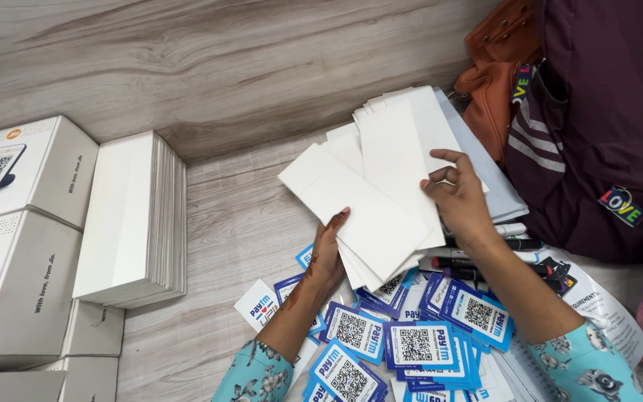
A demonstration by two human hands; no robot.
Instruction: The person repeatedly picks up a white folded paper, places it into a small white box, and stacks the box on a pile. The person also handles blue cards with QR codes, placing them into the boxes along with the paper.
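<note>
A fanned bundle of white envelopes (381, 186) lies over the wood-grain table, held from both sides. My left hand (327, 253) grips its lower edge, thumb on top. My right hand (457, 195) pinches the right side of the fan, fingers curled over the top sheets. Below the envelopes, several blue-and-white cards with square codes (418, 344) are spread in a loose heap between my forearms. Both sleeves are turquoise with a flower print.
A tall stack of white envelopes (135, 216) stands at the left, beside several white cardboard boxes (20, 246). A dark maroon bag (597, 126) and an orange bag (496, 74) fill the upper right. Black markers (500, 244) and printed papers lie by my right wrist.
</note>
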